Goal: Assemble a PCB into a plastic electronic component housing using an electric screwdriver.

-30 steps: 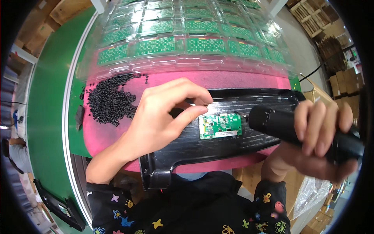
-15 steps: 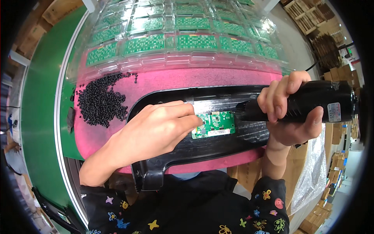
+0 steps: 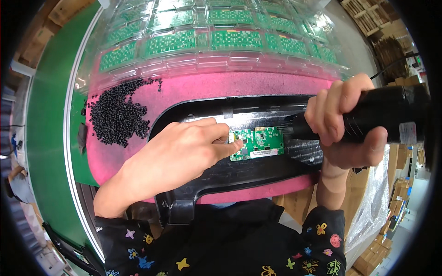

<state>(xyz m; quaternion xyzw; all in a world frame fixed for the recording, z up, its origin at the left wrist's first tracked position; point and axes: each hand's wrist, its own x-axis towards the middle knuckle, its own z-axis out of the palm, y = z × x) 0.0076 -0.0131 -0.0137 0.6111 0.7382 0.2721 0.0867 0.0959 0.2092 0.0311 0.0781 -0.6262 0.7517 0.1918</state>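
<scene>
Green board [image 3: 256, 144]: left hand [image 3: 186, 149] has been shifting down to its nine-o'clock edge since a second ago; board is lying inside black tray [image 3: 262, 173].
Left grip: fingertips bunching; cannot tell if clamping.
Right hand [image 3: 335, 117]: gripping black tool [image 3: 389, 110], tip sitting at board's two-o'clock corner.
Tray room: lying open at six o'clock.

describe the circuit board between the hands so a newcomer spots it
On the pink mat lies a black shell. In it, between left hand and right hand, is a green circuit board. It has a white label and lies singly, unlike the boards rowed in the clear tray.
</scene>
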